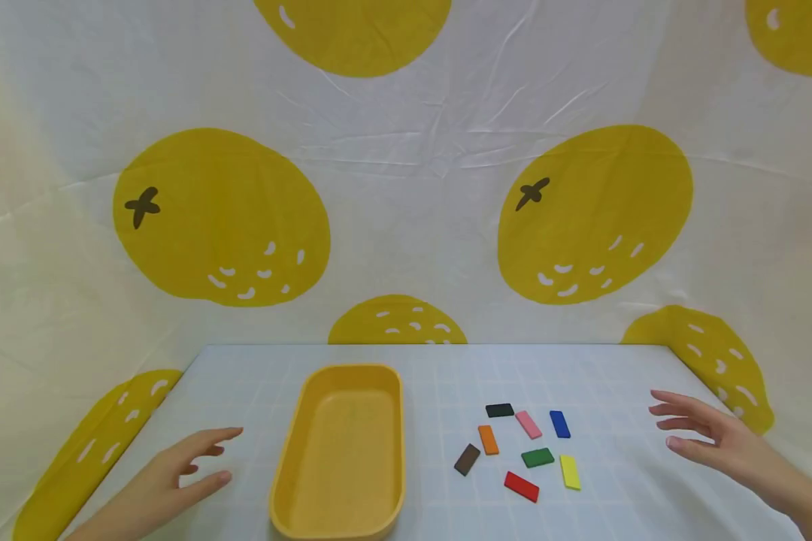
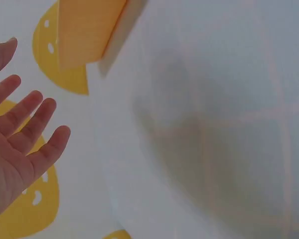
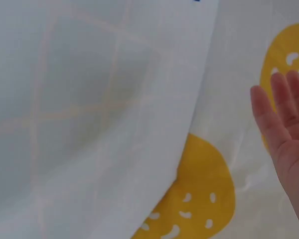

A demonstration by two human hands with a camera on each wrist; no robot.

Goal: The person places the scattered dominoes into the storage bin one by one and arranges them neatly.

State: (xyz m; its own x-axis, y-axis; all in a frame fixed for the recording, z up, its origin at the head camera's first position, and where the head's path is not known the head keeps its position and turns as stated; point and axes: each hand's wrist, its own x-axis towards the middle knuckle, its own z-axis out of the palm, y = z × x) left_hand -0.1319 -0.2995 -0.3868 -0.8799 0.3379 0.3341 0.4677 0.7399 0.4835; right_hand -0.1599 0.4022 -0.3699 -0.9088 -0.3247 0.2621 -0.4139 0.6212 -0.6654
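Backdrop cloth (image 1: pixel 413 225), printed with yellow fruit, stands beyond both grips and encloses the bench (image 1: pixel 446 376), which extends beneath them. Yellow tray (image 1: pixel 338 466) sits to the right of the left grip (image 1: pixel 172 473), just beyond its fingertips; its hollow faces up and its long side runs away from the person, presumably so that either grip can reach into it. The left grip is spread, thumb apart from the fingers, and holds nothing. The right grip (image 1: pixel 710 436) is likewise spread and bare; soft shadows below suggest that both are raised.

Eight small bars lie flat between the tray and the right grip, to the latter's left. Blue (image 1: pixel 560 424) and yellow (image 1: pixel 571 472) are nearest it; pink (image 1: pixel 528 424), green (image 1: pixel 537 457), red (image 1: pixel 522 487) and black (image 1: pixel 500 410) come next; orange (image 1: pixel 489 440) and brown (image 1: pixel 468 460) are farthest. Lying flat probably keeps them steady; the gaps around most leave room for fingertips. Black and pink nearly meet; contact cannot be told.
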